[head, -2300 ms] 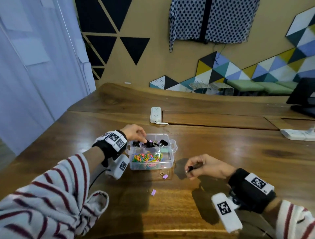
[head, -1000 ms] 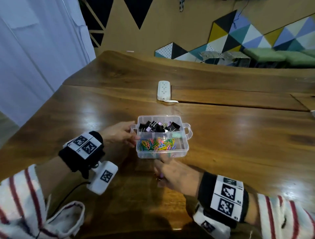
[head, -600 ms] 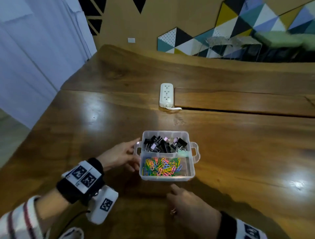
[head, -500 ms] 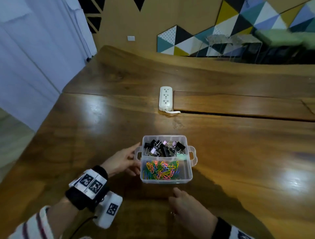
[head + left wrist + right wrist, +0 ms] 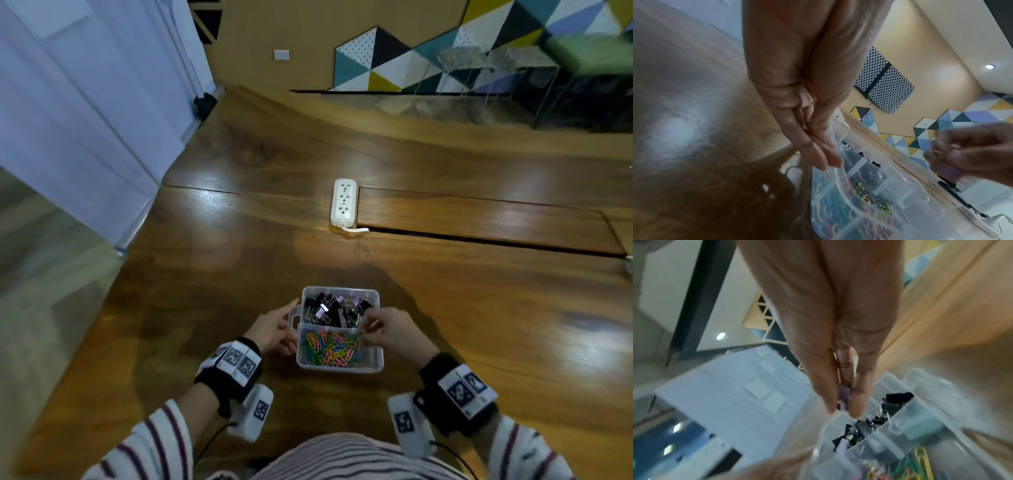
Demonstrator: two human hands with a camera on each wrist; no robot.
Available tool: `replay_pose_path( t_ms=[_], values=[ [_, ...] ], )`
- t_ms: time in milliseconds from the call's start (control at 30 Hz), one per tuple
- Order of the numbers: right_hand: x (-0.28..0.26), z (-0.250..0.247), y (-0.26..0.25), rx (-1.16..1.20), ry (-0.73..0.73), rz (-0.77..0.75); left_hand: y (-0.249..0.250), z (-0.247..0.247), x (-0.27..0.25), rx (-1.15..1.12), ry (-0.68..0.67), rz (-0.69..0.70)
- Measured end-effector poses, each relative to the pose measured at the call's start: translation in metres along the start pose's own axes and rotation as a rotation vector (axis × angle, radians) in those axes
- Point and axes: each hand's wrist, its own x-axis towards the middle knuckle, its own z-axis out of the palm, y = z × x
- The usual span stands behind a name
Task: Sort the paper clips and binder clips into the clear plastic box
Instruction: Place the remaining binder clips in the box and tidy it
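Note:
A clear plastic box (image 5: 339, 368) stands on the wooden table right in front of me. Its far compartment holds black and purple binder clips (image 5: 334, 310); the near one holds coloured paper clips (image 5: 329, 349). My left hand (image 5: 274, 330) lies against the box's left side, its straight fingers (image 5: 824, 160) touching the rim (image 5: 840, 183). My right hand (image 5: 364, 329) hovers over the box's right half, above the divider. Between thumb and fingers it pinches a small purple binder clip (image 5: 844, 395), just above the binder-clip compartment (image 5: 865, 426).
A white power strip (image 5: 343, 202) lies further back on the table, its cable running into a long dark slot (image 5: 479, 240). The table's left edge (image 5: 113, 284) drops to the floor beside a pale curtain (image 5: 85, 113).
My right hand has risen from the table in front of the box to above it, now with a purple clip pinched. The left hand stays at the box's left side.

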Motion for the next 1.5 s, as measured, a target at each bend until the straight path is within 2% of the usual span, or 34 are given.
replay_pose_path(
  t_ms=[67,100,200,333,400,500,567,633,733,833,933,1000,1100,1200,1267,1333,1367,1400,1500],
  values=[
    [0.019,0.007,-0.005,-0.057,0.134,-0.003,-0.004,0.004,-0.004,-0.010,-0.014,0.003],
    [0.028,0.013,-0.007,-0.095,0.146,0.012,-0.005,0.006,-0.006,-0.016,-0.018,0.007],
    [0.038,0.037,-0.003,-0.288,0.055,0.061,-0.009,0.009,-0.010,-0.006,-0.017,0.013],
    [0.033,0.055,0.001,-0.469,0.137,0.043,-0.013,0.013,-0.012,0.022,-0.033,0.024],
    [0.037,0.057,0.003,-0.421,0.156,0.019,-0.012,0.014,-0.012,0.052,-0.035,0.032],
    [0.040,0.048,0.005,-0.213,0.181,-0.044,-0.011,0.014,-0.013,0.030,-0.033,0.031],
    [0.033,0.034,0.013,-0.083,0.193,-0.033,-0.013,0.014,-0.014,0.001,-0.019,0.020],
    [0.022,0.014,0.027,-0.031,0.224,-0.037,-0.015,0.014,-0.014,-0.041,-0.008,0.006],
    [0.003,-0.014,0.049,-0.081,0.311,-0.072,-0.017,0.017,-0.013,-0.043,0.003,0.009],
    [-0.006,-0.017,0.052,-0.380,0.254,-0.155,-0.018,0.016,-0.012,-0.041,-0.002,0.011],
    [-0.005,-0.001,0.044,-0.654,0.100,-0.305,-0.017,0.016,-0.013,-0.031,-0.011,0.006],
    [0.007,0.007,0.044,-0.779,0.067,-0.375,-0.016,0.017,-0.013,-0.029,-0.006,0.009],
    [0.018,0.008,0.041,-0.958,0.009,-0.404,-0.016,0.018,-0.014,-0.033,-0.001,0.010],
    [0.017,0.004,0.025,-0.991,0.033,-0.408,-0.015,0.018,-0.015,-0.043,0.005,0.009],
    [0.012,0.014,0.014,-0.878,0.065,-0.516,-0.015,0.019,-0.015,-0.039,0.006,0.009],
    [0.005,0.038,0.010,-0.747,-0.049,-0.666,-0.016,0.019,-0.015,-0.043,0.006,0.006],
    [0.002,0.050,0.008,-0.755,-0.115,-0.712,-0.016,0.019,-0.015,-0.041,0.004,0.005],
    [0.000,0.058,0.007,-0.789,-0.168,-0.726,-0.016,0.019,-0.015,-0.040,0.000,0.005],
    [-0.005,0.062,0.014,-0.913,-0.321,-0.637,-0.018,0.018,-0.015,-0.056,-0.003,0.015]
  ],
)
